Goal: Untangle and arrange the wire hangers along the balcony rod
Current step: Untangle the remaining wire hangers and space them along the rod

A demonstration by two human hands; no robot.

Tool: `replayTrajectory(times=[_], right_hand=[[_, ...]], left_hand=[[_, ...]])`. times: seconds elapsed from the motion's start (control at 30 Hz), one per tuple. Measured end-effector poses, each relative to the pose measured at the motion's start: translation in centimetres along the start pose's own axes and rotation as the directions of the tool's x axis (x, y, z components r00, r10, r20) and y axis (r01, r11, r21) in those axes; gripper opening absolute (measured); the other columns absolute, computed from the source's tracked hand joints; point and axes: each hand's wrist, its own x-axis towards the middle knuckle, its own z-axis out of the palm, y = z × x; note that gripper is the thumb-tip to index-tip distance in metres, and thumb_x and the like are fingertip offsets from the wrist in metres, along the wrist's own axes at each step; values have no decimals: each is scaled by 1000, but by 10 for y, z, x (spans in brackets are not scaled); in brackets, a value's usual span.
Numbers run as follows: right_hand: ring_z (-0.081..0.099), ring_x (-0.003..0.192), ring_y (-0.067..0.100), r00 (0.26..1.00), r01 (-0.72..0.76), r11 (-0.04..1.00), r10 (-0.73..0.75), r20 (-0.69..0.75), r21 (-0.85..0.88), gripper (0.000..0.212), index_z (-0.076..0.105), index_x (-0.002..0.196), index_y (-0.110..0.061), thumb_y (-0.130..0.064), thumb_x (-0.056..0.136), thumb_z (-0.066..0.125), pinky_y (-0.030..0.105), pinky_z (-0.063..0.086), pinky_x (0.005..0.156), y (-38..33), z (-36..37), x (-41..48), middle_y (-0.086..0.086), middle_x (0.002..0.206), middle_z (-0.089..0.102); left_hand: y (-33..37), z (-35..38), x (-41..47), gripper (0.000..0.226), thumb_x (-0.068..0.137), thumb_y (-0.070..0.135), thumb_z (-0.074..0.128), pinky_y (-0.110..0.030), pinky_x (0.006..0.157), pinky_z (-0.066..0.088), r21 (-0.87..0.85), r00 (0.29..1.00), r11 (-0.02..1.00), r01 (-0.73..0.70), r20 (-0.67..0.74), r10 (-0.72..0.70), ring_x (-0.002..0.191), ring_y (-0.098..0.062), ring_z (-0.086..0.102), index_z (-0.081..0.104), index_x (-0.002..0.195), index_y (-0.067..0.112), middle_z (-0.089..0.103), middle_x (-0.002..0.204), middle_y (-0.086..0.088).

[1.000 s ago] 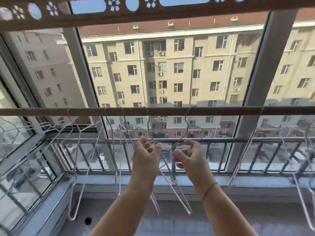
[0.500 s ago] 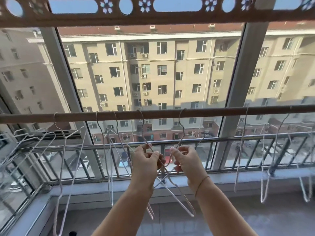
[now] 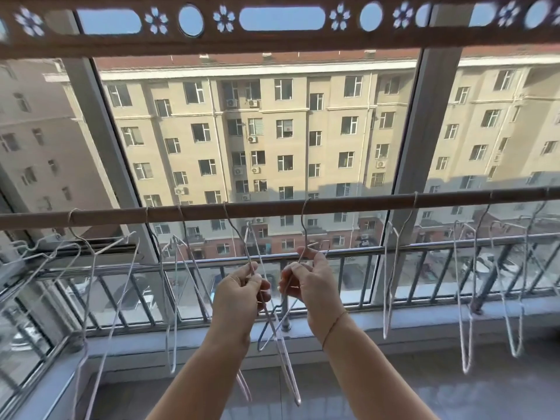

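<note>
A brown balcony rod (image 3: 266, 207) runs across the view with several thin wire hangers hooked on it. Two hangers in the middle cross each other below my hands. My left hand (image 3: 241, 294) pinches the wire of the left middle hanger (image 3: 236, 231). My right hand (image 3: 312, 280) grips the wire of the right middle hanger (image 3: 304, 219), whose hook sits on the rod. Their lower ends (image 3: 288, 374) overlap and hang down between my forearms. More hangers hang to the left (image 3: 174, 298) and to the right (image 3: 389, 283).
A metal railing (image 3: 394, 253) with vertical bars stands behind the hangers in front of the window glass. A grey window post (image 3: 421, 131) rises at the right, another at the left. A pale sill (image 3: 363, 322) runs below. A carved wooden panel (image 3: 272, 37) spans the top.
The view has drifted left and up a little. My hands have closed tighter on the two crossed middle hangers and sit slightly farther apart than before.
</note>
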Motion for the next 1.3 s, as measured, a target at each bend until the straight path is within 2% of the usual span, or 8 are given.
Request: replayTrajectory(times=[0.13, 0.33, 0.47, 0.6, 0.77, 0.93, 1.17, 1.3], right_hand=[[46, 51, 16, 999, 25, 1000, -25, -45, -11, 28, 46, 118, -11, 1, 94, 37, 30, 43, 52, -3, -6, -1, 5, 60, 53], [34, 50, 12, 995, 13, 999, -18, -97, -51, 32, 51, 121, -14, -3, 96, 34, 23, 31, 48, -13, -23, 9, 1, 59, 44], [34, 38, 6, 997, -22, 1000, 20, -75, -21, 31, 54, 113, -16, 0, 95, 33, 16, 28, 35, -22, -42, 7, 2, 59, 43], [32, 35, 6, 996, -59, 998, 59, -68, -4, 32, 55, 114, -12, 0, 94, 33, 15, 27, 31, -28, -64, 4, 3, 58, 44], [32, 37, 8, 992, -104, 992, 99, -72, -65, 31, 53, 116, -9, 1, 94, 34, 16, 26, 32, -40, -83, 8, 3, 58, 46], [37, 42, 11, 994, -98, 988, 90, -70, -120, 29, 55, 111, -7, 2, 93, 35, 18, 31, 35, -49, -91, 9, 5, 58, 50], [44, 44, 12, 992, -121, 984, 117, -40, -127, 28, 52, 115, -3, 1, 95, 34, 20, 38, 41, -55, -92, 16, 8, 60, 54], [49, 48, 15, 991, -134, 984, 132, -24, -120, 28, 50, 119, -2, -1, 96, 34, 22, 41, 44, -54, -88, 20, 10, 63, 57]], left_hand=[[0, 5, -4, 26, 94, 2, 47, -20, 52, 45, 13, 1000, 1000, -4, 31, 3, 60, -15, 53, 60, 116, 6, 61, 73, -9], [-8, 2, -4, 28, 95, 4, 47, -23, 57, 40, 43, 1000, 999, -23, 4, 23, 62, -15, 48, 60, 119, 8, 59, 73, -6], [-7, 12, -4, 24, 94, 3, 48, -21, 53, 39, 37, 999, 999, -9, 38, 8, 61, -15, 49, 62, 113, 9, 60, 72, -7], [-5, 32, -5, 21, 93, 1, 48, -17, 47, 42, 18, 997, 1000, 7, 81, -8, 55, -13, 50, 66, 97, 10, 61, 67, -7], [0, 58, -6, 23, 92, 1, 50, -14, 43, 41, 30, 992, 1000, 5, 125, -9, 54, -13, 51, 64, 86, 18, 62, 66, -5], [0, 76, -5, 18, 91, 1, 51, -19, 49, 44, 39, 991, 999, 16, 129, -21, 55, -15, 51, 68, 97, 6, 64, 68, -7], [-1, 75, 1, 20, 90, 1, 53, -19, 47, 43, 13, 1000, 1000, -7, 27, 6, 50, -13, 52, 67, 88, 14, 64, 61, -2], [0, 69, 3, 17, 91, 2, 53, -16, 46, 45, 35, 1000, 999, -13, -19, 13, 53, -13, 53, 66, 93, 11, 64, 67, -5]])
